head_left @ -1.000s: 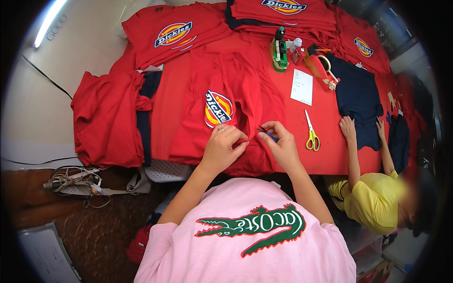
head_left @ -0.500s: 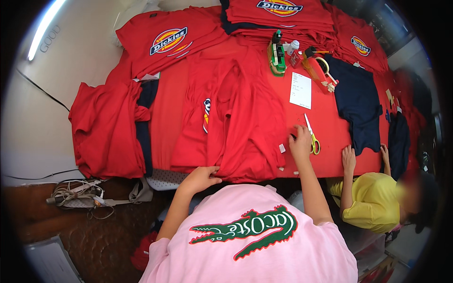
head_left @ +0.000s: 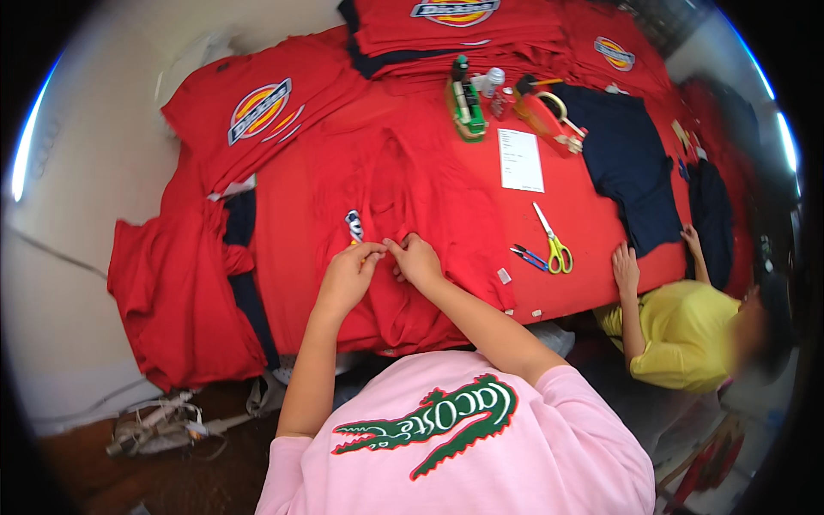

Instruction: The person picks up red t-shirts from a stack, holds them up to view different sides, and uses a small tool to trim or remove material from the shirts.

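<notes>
A crumpled red T-shirt [head_left: 459, 206] lies in front of me, a sliver of its printed logo [head_left: 354, 225] showing among the folds. My left hand [head_left: 348, 275] is over its middle, thumb and forefinger pinched on the cloth. Almost touching those fingertips, my right hand [head_left: 417, 260] is closed on the same shirt with curled fingers. To the right, blue thread snips [head_left: 530, 257] lie on the red table surface. Beside them rest scissors [head_left: 555, 249] with yellow-green handles. A small white tag [head_left: 504, 275] is at the shirt's right edge.
Folded red shirts [head_left: 463, 39] are stacked at the back. A green tape dispenser [head_left: 466, 107], a red tape dispenser [head_left: 549, 120] and a white paper sheet [head_left: 521, 160] stand or lie right of centre. Dark navy garments [head_left: 622, 154] lie farther right, near a co-worker in yellow [head_left: 682, 335].
My right hand has left the spot by the scissors, where the snips now lie in view, and moved left onto the shirt. My left hand has moved forward from the table edge. The view has shifted.
</notes>
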Motion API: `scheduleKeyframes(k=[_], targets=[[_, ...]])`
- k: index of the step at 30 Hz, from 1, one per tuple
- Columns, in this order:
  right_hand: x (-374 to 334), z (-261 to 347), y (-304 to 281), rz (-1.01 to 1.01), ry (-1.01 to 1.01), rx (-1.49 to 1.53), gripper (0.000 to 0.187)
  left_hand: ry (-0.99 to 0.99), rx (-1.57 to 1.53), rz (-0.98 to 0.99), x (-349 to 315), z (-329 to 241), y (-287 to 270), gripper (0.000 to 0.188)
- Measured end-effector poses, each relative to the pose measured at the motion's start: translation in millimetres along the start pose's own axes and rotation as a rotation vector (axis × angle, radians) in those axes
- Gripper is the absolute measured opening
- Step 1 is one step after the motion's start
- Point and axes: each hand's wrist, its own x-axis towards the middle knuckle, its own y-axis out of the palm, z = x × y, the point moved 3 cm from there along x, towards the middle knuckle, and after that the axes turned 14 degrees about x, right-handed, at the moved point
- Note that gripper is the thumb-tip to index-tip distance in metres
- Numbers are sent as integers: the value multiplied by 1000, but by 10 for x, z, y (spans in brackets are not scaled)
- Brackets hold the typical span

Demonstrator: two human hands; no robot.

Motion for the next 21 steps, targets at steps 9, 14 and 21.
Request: scheduleKeyframes(k=[9, 14, 21], targets=[[-207, 21, 31, -43, -679, 294, 27, 380, 353, -198, 923, 18, -134, 43], [-1415, 457, -132, 482, -371, 1024, 24, 447, 847, -178, 1462, 160, 268, 53], [-2595, 372, -895, 369, -300, 1593, 23, 488, 571, -81, 1409, -12, 262, 39]])
